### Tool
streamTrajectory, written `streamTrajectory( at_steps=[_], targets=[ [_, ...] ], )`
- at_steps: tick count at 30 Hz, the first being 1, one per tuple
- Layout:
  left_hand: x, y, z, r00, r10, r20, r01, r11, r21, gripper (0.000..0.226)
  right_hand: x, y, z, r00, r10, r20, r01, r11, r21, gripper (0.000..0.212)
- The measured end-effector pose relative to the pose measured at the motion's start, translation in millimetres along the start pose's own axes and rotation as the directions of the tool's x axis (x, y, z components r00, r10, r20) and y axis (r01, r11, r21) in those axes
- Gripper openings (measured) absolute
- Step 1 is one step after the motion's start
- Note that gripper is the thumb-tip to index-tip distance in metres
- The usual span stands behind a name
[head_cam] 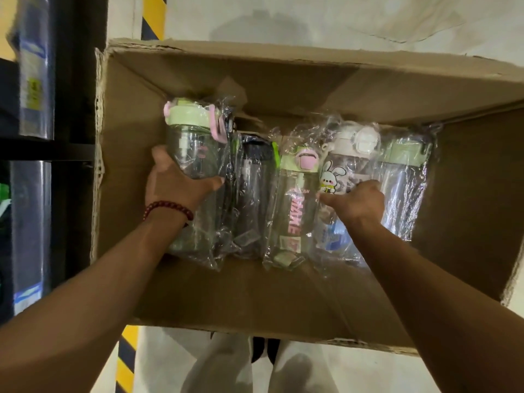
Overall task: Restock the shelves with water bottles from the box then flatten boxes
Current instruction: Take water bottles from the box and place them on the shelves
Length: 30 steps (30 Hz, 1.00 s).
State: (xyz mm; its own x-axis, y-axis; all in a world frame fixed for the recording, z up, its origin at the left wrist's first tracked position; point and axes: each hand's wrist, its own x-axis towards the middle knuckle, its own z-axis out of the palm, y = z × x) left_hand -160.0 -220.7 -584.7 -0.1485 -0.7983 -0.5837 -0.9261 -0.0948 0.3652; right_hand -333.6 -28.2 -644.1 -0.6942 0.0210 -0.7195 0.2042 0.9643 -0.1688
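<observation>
View from above into an open cardboard box [283, 296] standing on the floor beside dark shelving [48, 154] at the left. Five plastic-wrapped water bottles lie side by side on the box bottom, caps toward the far wall, a layout that lets each be taken by its body without disturbing its neighbour.

The left hand [175, 185] wraps the lower body of the green-capped bottle [192, 148] at the left end of the row; fingers curl under one side and the thumb crosses the other, so the grip is closed round the bottle (its cap end appears slightly raised, probably the start of a lift). The right hand [360, 202] reaches the rabbit-print bottle [340, 165], fingers bunched into its wrapping just below the print; this grip reads as a pinch on the wrapper or the bottle, though the fingertips are partly hidden.

Between the two held bottles lie a dark-capped bottle [252, 188] and a bottle with pink lettering [295, 211]; a fifth bottle [402, 182] lies at the right end. Taking one bottle per hand would halve the trips to the shelving. The box is not yet empty, so flattening remains ahead.
</observation>
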Motion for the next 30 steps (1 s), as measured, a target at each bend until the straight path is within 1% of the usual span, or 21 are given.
streamTrajectory(
  at_steps=[2, 4, 7, 9, 10, 11, 14, 17, 21, 23, 26, 28, 30],
  targets=[
    [-3.0, -3.7, 1.2, 0.999, -0.009, 0.045, 0.01, 1.0, -0.014, 0.089, 0.8, 2.4, -1.6, 0.999, 0.002, 0.039, -0.001, 1.0, -0.006, 0.093],
    [-10.0, -5.9, 2.8, 0.996, 0.011, 0.092, -0.012, 1.0, 0.012, 0.09, 0.1, 6.7, -7.7, 0.994, -0.014, 0.105, 0.012, 1.0, 0.024, 0.088],
    [-24.9, -8.2, 7.0, 0.983, 0.067, 0.169, -0.074, 0.997, 0.033, 0.088, -7.0, 15.2, -24.6, 0.98, -0.056, 0.192, 0.01, 0.973, 0.232, 0.071],
    [-38.2, -8.8, 11.8, 0.973, 0.088, 0.213, -0.096, 0.995, 0.023, 0.089, -16.5, 21.2, -35.0, 0.973, -0.087, 0.216, 0.008, 0.94, 0.341, 0.054],
    [-44.2, -8.4, 14.0, 0.97, 0.098, 0.224, -0.106, 0.994, 0.024, 0.091, -22.9, 22.6, -38.9, 0.968, -0.104, 0.227, 0.01, 0.925, 0.38, 0.049],
    [-49.7, -6.9, 14.8, 0.967, 0.109, 0.229, -0.118, 0.993, 0.023, 0.092, -28.7, 24.3, -40.7, 0.96, -0.132, 0.246, 0.016, 0.906, 0.422, 0.048],
    [-60.9, 0.2, 9.6, 0.972, 0.102, 0.212, -0.094, 0.994, -0.049, 0.091, -47.3, 26.0, -42.3, 0.939, -0.188, 0.289, 0.024, 0.872, 0.489, 0.053],
    [-75.1, 13.6, -5.5, 0.983, 0.078, 0.168, -0.043, 0.979, -0.201, 0.09, -71.4, 17.5, -50.0, 0.932, -0.235, 0.276, 0.064, 0.856, 0.512, 0.057],
    [-100.7, 34.0, -35.5, 0.988, 0.095, 0.121, -0.059, 0.96, -0.274, 0.08, -106.0, 0.3, -73.8, 0.913, -0.269, 0.307, 0.044, 0.812, 0.582, 0.069],
    [-115.3, 48.8, -55.1, 0.987, 0.108, 0.117, -0.066, 0.947, -0.314, 0.077, -125.6, -11.6, -97.2, 0.903, -0.295, 0.311, 0.062, 0.807, 0.587, 0.062],
    [-140.2, 77.2, -93.4, 0.989, 0.114, 0.096, -0.073, 0.933, -0.351, 0.074, -157.9, -28.2, -140.6, 0.88, -0.368, 0.302, 0.119, 0.784, 0.609, 0.041],
    [-155.6, 95.9, -123.6, 0.99, 0.13, 0.058, -0.103, 0.933, -0.344, 0.072, -185.9, -41.2, -172.8, 0.879, -0.39, 0.274, 0.164, 0.787, 0.595, 0.038],
    [-171.2, 112.1, -153.3, 0.992, 0.118, 0.044, -0.094, 0.928, -0.361, 0.086, -215.4, -53.3, -202.4, 0.89, -0.387, 0.24, 0.166, 0.766, 0.62, 0.043]
  ],
)
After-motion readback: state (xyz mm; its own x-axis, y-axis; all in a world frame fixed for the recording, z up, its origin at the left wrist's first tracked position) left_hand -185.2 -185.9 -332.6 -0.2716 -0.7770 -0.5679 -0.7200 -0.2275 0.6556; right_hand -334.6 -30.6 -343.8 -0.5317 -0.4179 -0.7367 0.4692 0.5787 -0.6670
